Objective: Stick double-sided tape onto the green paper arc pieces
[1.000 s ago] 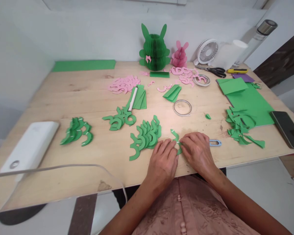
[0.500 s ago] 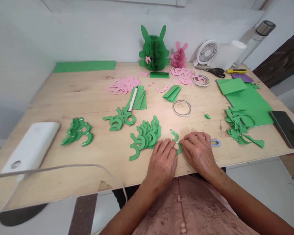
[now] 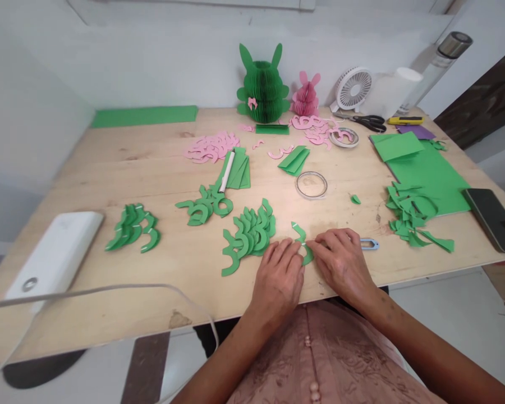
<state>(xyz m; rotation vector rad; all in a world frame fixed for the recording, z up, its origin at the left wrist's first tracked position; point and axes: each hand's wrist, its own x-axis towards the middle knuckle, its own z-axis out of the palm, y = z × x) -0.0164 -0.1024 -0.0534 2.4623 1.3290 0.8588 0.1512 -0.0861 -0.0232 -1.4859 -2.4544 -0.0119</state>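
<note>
A curvy green paper cutout (image 3: 298, 230) with small white strips on it lies near the table's front edge, between my hands. My left hand (image 3: 279, 273) presses its closed fingers down on the cutout's left side. From the other side, my right hand (image 3: 340, 259) is pinched at a white strip on the cutout; anything tiny in the pinch is too small to make out. A light blue handle with a slot (image 3: 369, 244) sticks out from behind my right hand. Left of my left hand lies a fanned pile of green cutouts (image 3: 250, 235).
More green cutouts (image 3: 133, 227) lie at left, by a white power bank (image 3: 56, 252) with a cable crossing the front. Tape rolls (image 3: 311, 185), pink cutouts (image 3: 214, 147), scissors (image 3: 368, 122) and a green honeycomb paper figure (image 3: 264, 90) stand farther back. A phone (image 3: 494, 219) lies right.
The view has shifted very slightly. Both hands stay at the green cutout, with hardly any visible movement.
</note>
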